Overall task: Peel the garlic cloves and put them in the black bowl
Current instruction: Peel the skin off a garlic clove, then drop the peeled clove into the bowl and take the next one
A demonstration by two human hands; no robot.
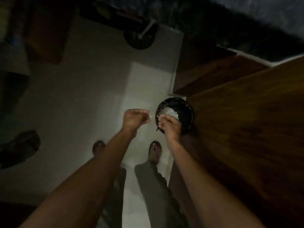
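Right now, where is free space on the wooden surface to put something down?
The wooden surface is bare to the right of the black bowl and toward the near edge. It is crowded at the bowl's left rim, where the right hand sits, with the left hand close beside.

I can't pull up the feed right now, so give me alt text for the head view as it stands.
Dim, blurred view looking down: the right hand reaches over the rim of a black bowl holding pale pieces, at the edge of a wooden surface. The left hand, fingers curled, hovers just left of the bowl above a pale floor; whether either hand holds anything is unclear.
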